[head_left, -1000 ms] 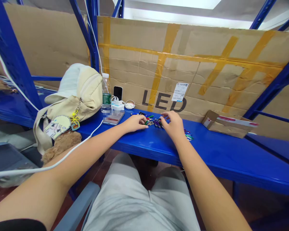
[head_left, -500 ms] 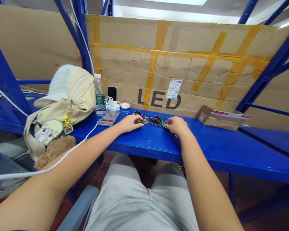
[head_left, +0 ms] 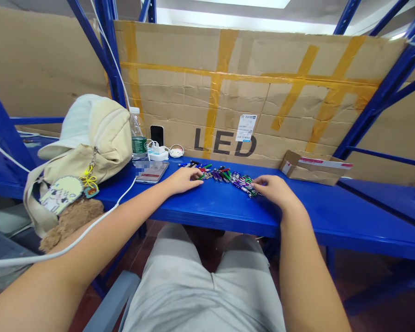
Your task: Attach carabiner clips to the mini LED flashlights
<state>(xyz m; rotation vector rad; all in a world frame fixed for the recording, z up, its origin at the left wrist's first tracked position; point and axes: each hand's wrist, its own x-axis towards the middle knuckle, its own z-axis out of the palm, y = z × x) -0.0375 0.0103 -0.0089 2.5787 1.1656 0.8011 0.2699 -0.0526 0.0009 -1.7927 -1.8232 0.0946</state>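
Observation:
A row of several small coloured key-chain pieces [head_left: 228,177], purple, green, red and blue, lies on the blue metal shelf [head_left: 318,214] in front of me. My left hand [head_left: 184,179] rests palm down at the left end of the row, fingers curled onto the pieces. My right hand [head_left: 275,190] lies at the right end, fingertips touching the last pieces with the fingers loosely bent. Whether either hand grips a piece is hidden by the fingers.
A cream bag [head_left: 90,143] with a plush charm stands at the left, beside a water bottle [head_left: 137,138], a phone [head_left: 152,170] and a white charger [head_left: 157,151]. A small cardboard box [head_left: 309,167] sits at the right. Taped cardboard marked LED [head_left: 249,87] walls the back.
My right hand has slid to the right along the shelf, spreading the pieces out into a longer row. My left hand has stayed at the left end.

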